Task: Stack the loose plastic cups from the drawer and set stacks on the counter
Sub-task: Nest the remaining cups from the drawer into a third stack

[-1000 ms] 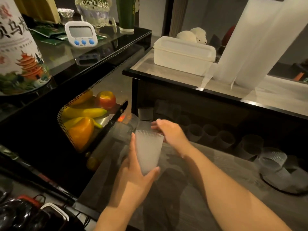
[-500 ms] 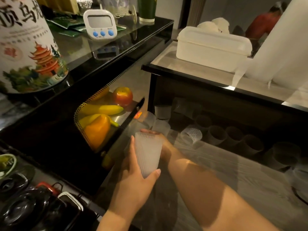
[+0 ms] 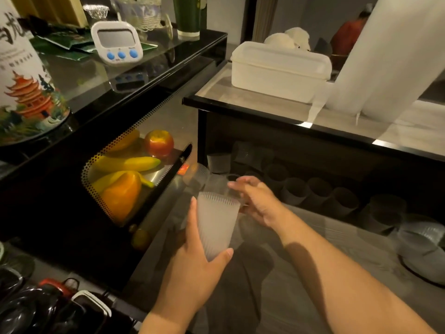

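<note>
1. My left hand holds a frosted cup with lines down its sides. My thumb is on one side and my fingers curl round the other side, so I grip it tight. The cup stands up with its open top facing up.

2. My right hand is just behind the top of that cup. Its fingers are bent round a clear cup — it is blurry, so I cannot tell how tight I hold it.

3. Both hands are over the open drawer, near its left side.

4. More loose cups lie in a row at the back of the drawer, in the dark under the counter. Some more lie at the far right.

5. On the counter sits a white box with a lid, next to a big white roll.

6. To my left is a black shelf with a window — behind it I see a banana, an orange pepper and a red apple.

7. On top of that shelf is a white timer with blue buttons and a big tin with a red tower on it.
</note>
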The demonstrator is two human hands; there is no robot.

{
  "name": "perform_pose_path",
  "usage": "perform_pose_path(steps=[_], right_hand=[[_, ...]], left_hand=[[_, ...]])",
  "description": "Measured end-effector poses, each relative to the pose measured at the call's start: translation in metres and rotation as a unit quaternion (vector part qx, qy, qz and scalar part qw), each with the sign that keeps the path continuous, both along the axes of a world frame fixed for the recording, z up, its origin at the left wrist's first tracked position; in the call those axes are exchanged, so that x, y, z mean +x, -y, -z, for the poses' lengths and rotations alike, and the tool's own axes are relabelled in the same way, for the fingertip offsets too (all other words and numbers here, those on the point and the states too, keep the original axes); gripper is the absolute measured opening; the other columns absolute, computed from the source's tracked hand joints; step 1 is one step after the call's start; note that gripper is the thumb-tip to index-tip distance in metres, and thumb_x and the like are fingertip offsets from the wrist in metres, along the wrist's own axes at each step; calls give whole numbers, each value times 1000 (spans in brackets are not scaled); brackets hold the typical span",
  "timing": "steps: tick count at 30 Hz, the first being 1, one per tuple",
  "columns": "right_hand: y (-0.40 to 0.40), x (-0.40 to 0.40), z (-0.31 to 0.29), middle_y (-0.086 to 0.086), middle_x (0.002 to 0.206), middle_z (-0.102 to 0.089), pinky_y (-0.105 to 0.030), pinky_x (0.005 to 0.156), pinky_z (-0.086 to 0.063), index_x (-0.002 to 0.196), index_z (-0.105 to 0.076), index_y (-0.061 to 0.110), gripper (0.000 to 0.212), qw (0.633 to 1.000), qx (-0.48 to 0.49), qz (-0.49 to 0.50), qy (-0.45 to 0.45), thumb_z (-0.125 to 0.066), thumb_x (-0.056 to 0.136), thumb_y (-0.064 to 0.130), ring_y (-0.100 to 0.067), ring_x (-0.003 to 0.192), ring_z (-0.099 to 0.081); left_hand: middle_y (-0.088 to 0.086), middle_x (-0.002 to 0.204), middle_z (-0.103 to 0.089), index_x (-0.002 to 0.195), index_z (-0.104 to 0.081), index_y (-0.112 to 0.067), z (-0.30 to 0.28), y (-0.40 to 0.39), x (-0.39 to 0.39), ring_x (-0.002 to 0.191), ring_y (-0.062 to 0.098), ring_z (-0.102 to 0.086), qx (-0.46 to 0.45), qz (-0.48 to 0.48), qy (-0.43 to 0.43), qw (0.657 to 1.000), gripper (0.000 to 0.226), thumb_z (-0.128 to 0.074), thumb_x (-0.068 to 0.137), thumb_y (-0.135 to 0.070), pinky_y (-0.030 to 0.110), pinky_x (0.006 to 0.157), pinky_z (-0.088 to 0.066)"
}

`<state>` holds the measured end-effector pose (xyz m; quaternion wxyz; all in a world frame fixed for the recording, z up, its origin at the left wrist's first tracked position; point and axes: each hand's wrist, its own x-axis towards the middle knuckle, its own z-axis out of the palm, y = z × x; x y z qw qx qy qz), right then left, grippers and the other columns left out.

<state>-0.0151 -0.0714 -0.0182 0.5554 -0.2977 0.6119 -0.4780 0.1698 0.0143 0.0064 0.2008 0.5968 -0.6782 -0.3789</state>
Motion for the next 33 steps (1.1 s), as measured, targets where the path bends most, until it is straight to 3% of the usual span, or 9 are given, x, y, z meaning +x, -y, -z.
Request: perform_pose_path(steps=[4,7,11,16,19,24,28,30,33], right_hand=[[-16,-28,-35,-8,106,-57,-30,64,-50,106,-65,24,26,995,-32,15,-89,-46,102,41,-22,86,-56],[-30,-38,-63,-8,108,-62,-30,60,-55,101,-65,20,29,992,-32,14,-117,-45,102,40,-22,76,-60],[-48,-49,-87,-21,99,-68,-22,45,-52,100,-65,12,9,979,-30,-66,-190,-60,96,19,-18,62,-62],[-51,-58,-106,-9,65,-65,-19,41,-38,96,-68,20,22,938,5,-189,-290,-49,101,9,-11,47,-50],[-47,-60,-106,-12,72,-67,-20,42,-39,101,-68,26,22,874,20,-284,-393,-53,99,11,-11,48,-52],[-43,-43,-108,-4,100,-65,-20,47,-45,109,-57,32,30,779,55,-383,-493,-51,92,8,-12,62,-58],[-39,-29,-92,-6,113,-62,-37,78,-56,123,-54,21,29,705,68,-440,-552,-49,94,19,-23,94,-64],[-35,-31,-82,-3,114,-58,-35,75,-56,129,-49,22,35,730,82,-447,-511,-47,95,18,-23,95,-65],[-30,-47,-73,-5,118,-60,-31,79,-59,124,-55,27,31,857,86,-434,-264,-54,95,17,-22,101,-66]], left_hand=[[-2,149,-39,124,39,-63,1,-5,-4,124,22,-51,-21,13,-2,1000,120,-72,80,-49,38,102,-43],[-5,153,-32,124,38,-65,4,-6,-8,131,20,-44,-26,29,-12,999,123,-75,78,-48,37,105,-40],[-7,151,-27,123,37,-65,5,-7,-11,127,14,-42,-33,57,-19,998,123,-76,78,-47,28,96,-41],[-11,155,-15,120,38,-69,6,-7,-14,132,10,-34,-56,75,-20,995,124,-77,77,-47,31,98,-39],[-13,155,-9,119,39,-68,5,-8,-17,121,-1,-24,-74,91,-21,993,123,-75,77,-50,29,99,-38],[-13,151,-10,114,43,-67,3,-9,-23,122,2,-25,-70,106,-6,992,123,-73,79,-48,28,97,-35],[-8,150,-20,117,44,-66,9,-6,-28,129,13,-36,-63,103,6,993,130,-77,77,-44,27,93,-35],[-7,150,-23,120,44,-64,13,-5,-28,130,14,-38,-54,95,9,994,131,-78,76,-44,30,95,-38],[-11,149,-19,117,43,-65,15,-3,-24,118,5,-36,-39,84,-6,996,126,-75,77,-48,24,86,-35]])
